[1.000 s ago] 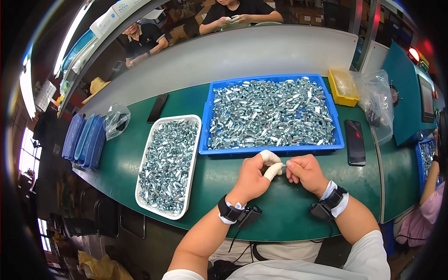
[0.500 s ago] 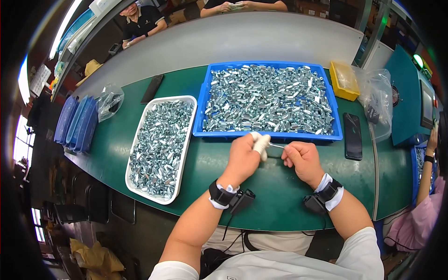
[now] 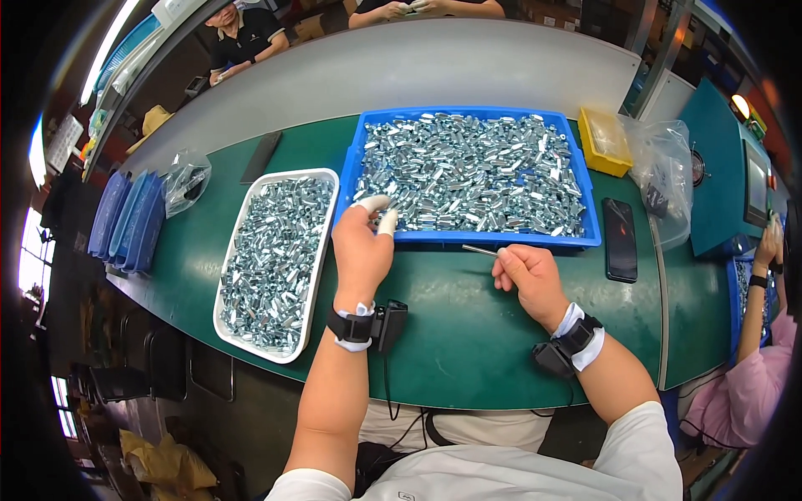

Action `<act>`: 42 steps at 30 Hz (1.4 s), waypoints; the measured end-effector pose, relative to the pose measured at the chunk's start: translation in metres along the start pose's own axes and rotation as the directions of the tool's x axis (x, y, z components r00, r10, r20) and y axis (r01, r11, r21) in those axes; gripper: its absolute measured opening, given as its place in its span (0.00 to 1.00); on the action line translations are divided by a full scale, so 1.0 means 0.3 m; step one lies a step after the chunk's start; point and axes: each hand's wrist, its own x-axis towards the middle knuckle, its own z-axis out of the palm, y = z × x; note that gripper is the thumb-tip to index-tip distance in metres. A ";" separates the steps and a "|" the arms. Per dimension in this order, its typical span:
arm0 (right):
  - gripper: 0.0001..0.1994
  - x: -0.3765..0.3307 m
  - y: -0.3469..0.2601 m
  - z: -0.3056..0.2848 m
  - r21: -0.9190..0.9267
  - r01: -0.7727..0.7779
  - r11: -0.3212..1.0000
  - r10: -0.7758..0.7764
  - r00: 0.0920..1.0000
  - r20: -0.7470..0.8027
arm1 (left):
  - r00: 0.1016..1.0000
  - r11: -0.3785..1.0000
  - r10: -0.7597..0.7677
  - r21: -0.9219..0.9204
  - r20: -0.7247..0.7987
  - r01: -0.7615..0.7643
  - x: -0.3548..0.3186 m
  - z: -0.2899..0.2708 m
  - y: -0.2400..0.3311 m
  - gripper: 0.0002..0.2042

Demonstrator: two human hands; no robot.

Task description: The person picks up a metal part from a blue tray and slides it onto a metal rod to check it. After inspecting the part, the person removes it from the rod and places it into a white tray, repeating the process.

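Observation:
Shiny hexagonal metal sleeves, like long nuts, fill a blue tray ahead of me. Over its near left corner is my left hand, with white covers on the thumb and a finger. Those two tips are apart among the metal pieces, and I see nothing held between them. My right hand is closed on a thin metal rod, which points left just off the tray's near edge. Similar metal pieces fill a white tray to the left.
A yellow box, a clear plastic bag and a phone lie to the right. Blue bins stand at the left edge near a dark flat object. A grey partition runs behind; people work beyond it and at the right.
My left hand has moved left, away from the rod, to the blue tray's corner, and its fingers have parted. My right hand still holds the rod. The whole view has shifted slightly.

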 end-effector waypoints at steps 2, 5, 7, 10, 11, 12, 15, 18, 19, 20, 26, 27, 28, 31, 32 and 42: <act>0.17 0.004 -0.002 0.007 0.019 0.008 1.000 -0.009 1.000 0.007 | 0.999 0.993 0.021 0.114 0.046 -0.026 0.013 0.006 0.007 0.10; 0.17 0.002 -0.005 0.004 0.026 0.011 1.000 -0.012 1.000 0.004 | 0.990 0.936 0.046 0.339 0.133 -0.089 0.060 0.012 0.020 0.11; 0.17 0.001 -0.010 0.006 0.031 0.008 0.999 -0.008 1.000 -0.004 | 0.959 0.920 -0.048 0.385 0.278 -0.066 0.105 0.024 0.008 0.09; 0.17 -0.002 -0.003 0.008 0.038 0.017 0.999 -0.017 1.000 0.004 | 0.958 0.921 -0.034 0.381 0.284 -0.080 0.112 0.031 -0.002 0.08; 0.17 -0.003 -0.002 0.008 0.042 0.018 0.999 -0.018 1.000 0.006 | 0.976 0.930 0.020 0.355 0.217 -0.098 0.105 0.033 -0.006 0.06; 0.17 -0.003 -0.003 0.008 0.044 0.020 0.999 -0.020 1.000 0.001 | 0.986 0.936 0.072 0.331 0.148 -0.118 0.096 0.035 -0.010 0.05; 0.17 0.000 0.004 0.001 0.044 0.010 0.999 -0.010 1.000 0.005 | 0.995 0.999 0.022 0.037 0.094 -0.026 0.050 0.041 0.051 0.03; 0.17 -0.005 -0.007 -0.001 0.073 0.008 0.997 -0.007 1.000 -0.010 | 0.983 0.953 -0.059 -0.282 0.176 0.108 -0.012 0.026 0.138 0.02; 0.17 -0.004 -0.009 -0.002 0.082 0.010 0.997 -0.009 1.000 -0.012 | 0.958 0.877 -0.081 -0.437 0.276 0.200 -0.029 0.025 0.160 0.01; 0.17 -0.003 -0.008 -0.002 0.082 0.006 0.997 -0.005 1.000 -0.018 | 0.922 0.768 -0.083 -0.566 0.378 0.301 -0.043 0.027 0.167 0.02; 0.19 -0.001 -0.001 -0.002 0.044 0.024 0.999 -0.024 1.000 0.007 | 0.828 0.709 -0.037 -0.569 0.560 0.417 -0.085 0.041 0.134 0.04; 0.19 -0.001 -0.002 -0.003 0.013 0.031 0.999 -0.031 0.999 0.021 | 0.829 0.724 -0.013 -0.566 0.559 0.394 -0.087 0.044 0.130 0.05; 0.19 -0.002 -0.004 -0.004 0.014 0.025 1.000 -0.025 0.999 0.020 | 0.830 0.739 0.010 -0.563 0.558 0.370 -0.089 0.046 0.127 0.05; 0.19 -0.001 -0.007 -0.006 -0.048 0.019 0.999 -0.018 1.000 0.020 | 0.827 0.787 -0.009 -0.506 0.563 0.353 -0.093 0.037 0.134 0.05; 0.19 -0.001 -0.006 -0.005 -0.048 0.018 0.999 -0.017 1.000 0.021 | 0.827 0.810 -0.016 -0.478 0.562 0.341 -0.093 0.034 0.135 0.05; 0.18 -0.013 -0.007 0.032 -0.178 0.116 0.977 -0.110 0.993 0.043 | 0.675 0.694 -0.033 -0.469 0.737 0.546 -0.137 0.095 0.143 0.04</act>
